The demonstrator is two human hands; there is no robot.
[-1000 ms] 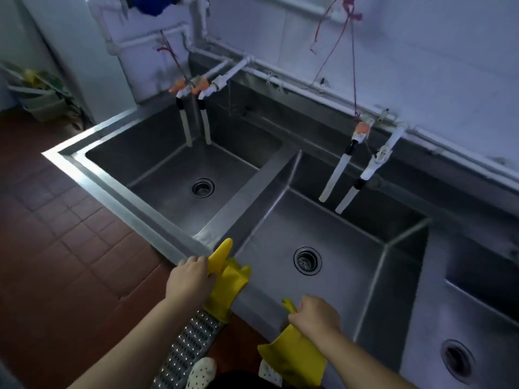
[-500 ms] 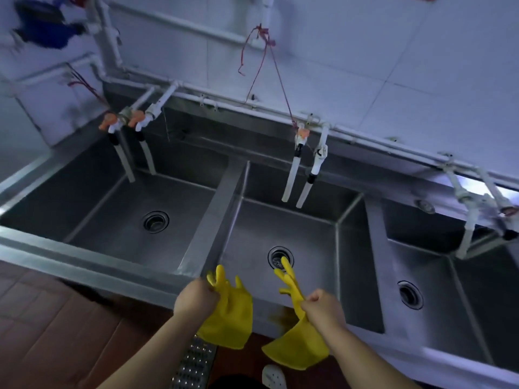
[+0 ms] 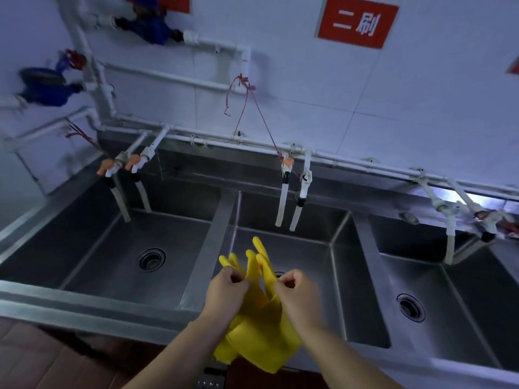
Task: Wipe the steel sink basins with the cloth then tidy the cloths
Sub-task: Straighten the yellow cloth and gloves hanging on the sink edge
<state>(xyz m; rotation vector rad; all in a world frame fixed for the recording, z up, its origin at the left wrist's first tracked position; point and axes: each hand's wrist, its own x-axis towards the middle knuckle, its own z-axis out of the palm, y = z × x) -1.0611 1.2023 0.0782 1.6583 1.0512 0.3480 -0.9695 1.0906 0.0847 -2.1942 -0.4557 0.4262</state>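
On the white tiled wall [image 3: 421, 88] ahead of you hangs a red sign [image 3: 358, 22] with white characters. White pipes [image 3: 168, 78] cross below it, carrying blue meters [image 3: 151, 28]. A red string [image 3: 247, 102] hangs from one pipe. Orange-handled taps [image 3: 132, 164] jut out lower down. Reddish floor tiles [image 3: 42, 357] lie lower left.

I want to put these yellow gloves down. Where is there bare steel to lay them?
Bare patches: the left basin floor around its drain, the right basin floor beside its drain, and the divider between the left and middle basins. It is crowded over the middle basin, where both hands hold the gloves.
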